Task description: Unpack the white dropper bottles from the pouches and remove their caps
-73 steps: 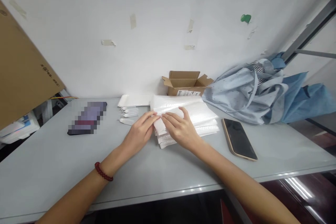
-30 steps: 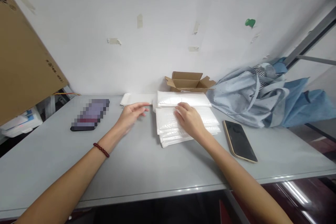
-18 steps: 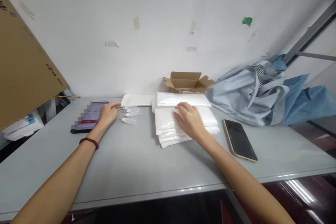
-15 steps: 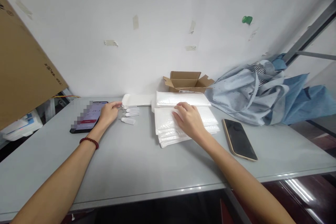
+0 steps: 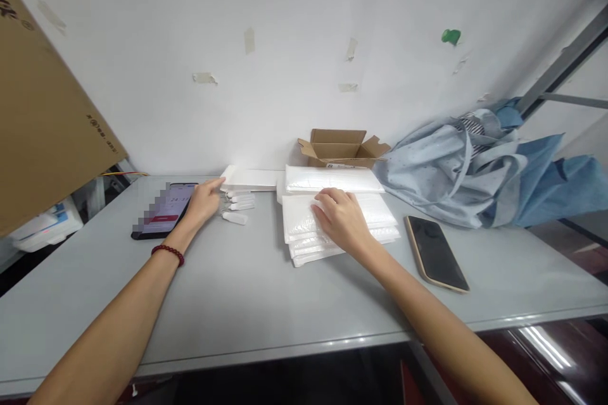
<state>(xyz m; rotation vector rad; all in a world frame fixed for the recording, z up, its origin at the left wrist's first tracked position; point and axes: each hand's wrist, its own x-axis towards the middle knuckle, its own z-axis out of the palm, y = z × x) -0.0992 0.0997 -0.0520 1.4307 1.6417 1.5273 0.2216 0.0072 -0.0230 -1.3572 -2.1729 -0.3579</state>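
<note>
My left hand [image 5: 204,200] is at the left end of a long white flap or envelope [image 5: 259,180], its index finger stretched out and touching the edge. That end looks tilted up; my left thumb is hidden. Just below lie several small white plastic pieces [image 5: 235,218], perhaps small bottles or tubes, in a loose column. My right hand [image 5: 342,218] rests on a fanned stack of white bubble mailers [image 5: 304,228], fingers bent and apart. Another white bubble mailer [image 5: 327,178] lies behind that hand, at the back of the stack.
An open cardboard box [image 5: 339,149] stands against the wall. A phone with a lit screen [image 5: 166,209] is at left, a dark phone [image 5: 437,253] at right. Blue cloth bags [image 5: 441,171] are heaped at the right. A large cardboard sheet [image 5: 47,120] leans in at left.
The left end of the white flap has gone from rounded and flat to angled upward, and my left index finger is straighter. My right hand stays on the mailers. The view shifts slightly.
</note>
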